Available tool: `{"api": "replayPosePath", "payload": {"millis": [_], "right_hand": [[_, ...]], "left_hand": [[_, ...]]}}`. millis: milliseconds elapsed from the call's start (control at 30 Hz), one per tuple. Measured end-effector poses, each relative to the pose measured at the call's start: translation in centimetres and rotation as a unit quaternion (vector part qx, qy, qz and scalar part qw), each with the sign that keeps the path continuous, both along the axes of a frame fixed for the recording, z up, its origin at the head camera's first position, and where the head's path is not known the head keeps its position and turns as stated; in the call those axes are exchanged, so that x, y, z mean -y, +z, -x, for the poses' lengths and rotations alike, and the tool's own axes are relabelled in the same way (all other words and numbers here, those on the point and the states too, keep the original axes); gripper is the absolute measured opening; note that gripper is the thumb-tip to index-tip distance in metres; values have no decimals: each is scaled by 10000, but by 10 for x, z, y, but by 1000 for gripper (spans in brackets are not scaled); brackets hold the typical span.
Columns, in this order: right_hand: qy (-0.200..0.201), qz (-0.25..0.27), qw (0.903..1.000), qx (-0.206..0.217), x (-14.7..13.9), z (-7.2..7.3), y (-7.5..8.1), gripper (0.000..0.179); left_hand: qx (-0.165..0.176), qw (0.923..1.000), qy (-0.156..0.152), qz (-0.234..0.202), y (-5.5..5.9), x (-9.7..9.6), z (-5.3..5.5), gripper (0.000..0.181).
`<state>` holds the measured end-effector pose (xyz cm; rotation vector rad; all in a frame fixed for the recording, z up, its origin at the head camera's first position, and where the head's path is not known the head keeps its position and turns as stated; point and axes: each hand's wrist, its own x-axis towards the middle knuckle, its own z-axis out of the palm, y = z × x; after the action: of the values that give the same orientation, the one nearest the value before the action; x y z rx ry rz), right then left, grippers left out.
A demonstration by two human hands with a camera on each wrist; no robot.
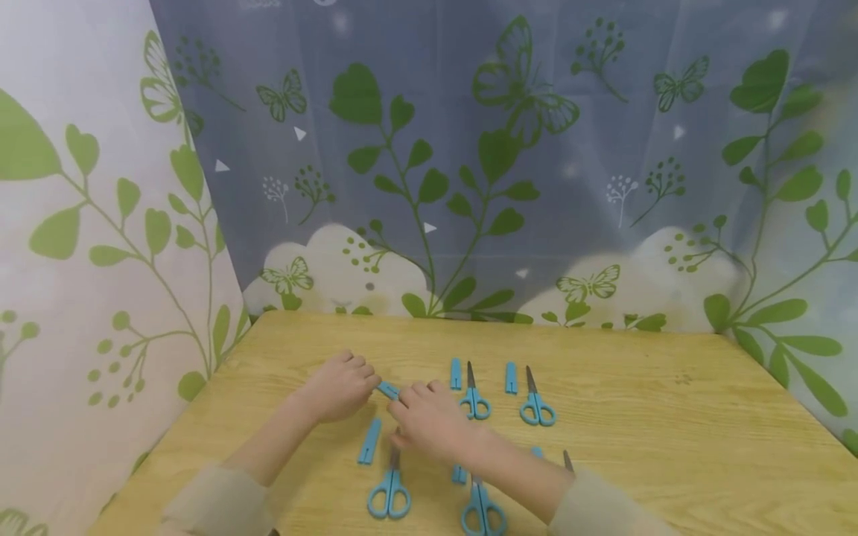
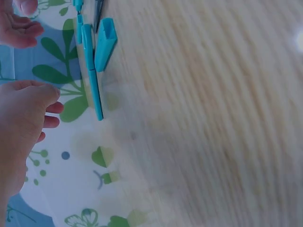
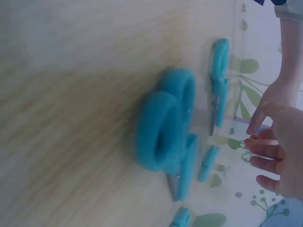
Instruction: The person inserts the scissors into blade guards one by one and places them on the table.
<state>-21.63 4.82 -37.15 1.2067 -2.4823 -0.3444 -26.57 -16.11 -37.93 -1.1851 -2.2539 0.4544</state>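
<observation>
My left hand and right hand are raised over the table's middle, close together. Between them in the head view shows a blue blade cover, its ends partly hidden by the hands. In the left wrist view the left hand has loosely bent fingers with nothing visible in them. Spread fingers show on the right hand in the right wrist view, also without a thing. Below the hands lie blue-handled scissors with a bare blade and a loose blade cover to their left.
More scissors lie under the right forearm, beside a partly covered blade cover. Farther back are two scissors with covers. Another blade tip shows by the right sleeve. A patterned curtain borders the wooden table.
</observation>
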Motion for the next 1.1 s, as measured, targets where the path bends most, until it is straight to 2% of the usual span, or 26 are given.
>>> {"api": "replayPosePath", "payload": {"millis": [233,400,567,733,867,1100], "right_hand": [[735,-59,9972,96,-9,-9,-7,40],[1149,-165,9932,-86,-11,-19,-12,32],[1521,-147,9883,14,-10,-27,-18,27],[1688,-217,9853,-135,-8,-31,-27,23],[1777,-174,9837,-189,-5,-32,-32,20],[1927,10,9808,-291,-2,-33,-33,21]], "left_hand": [[123,9995,-180,228,-5,6,-10,10],[284,9979,-308,484,-6,6,-18,5],[376,9956,-318,797,-9,4,-23,4],[366,9925,-349,1111,-17,3,-26,7],[402,9930,-477,1002,-23,3,-27,10],[547,9926,-465,982,-21,2,-28,13]]}}
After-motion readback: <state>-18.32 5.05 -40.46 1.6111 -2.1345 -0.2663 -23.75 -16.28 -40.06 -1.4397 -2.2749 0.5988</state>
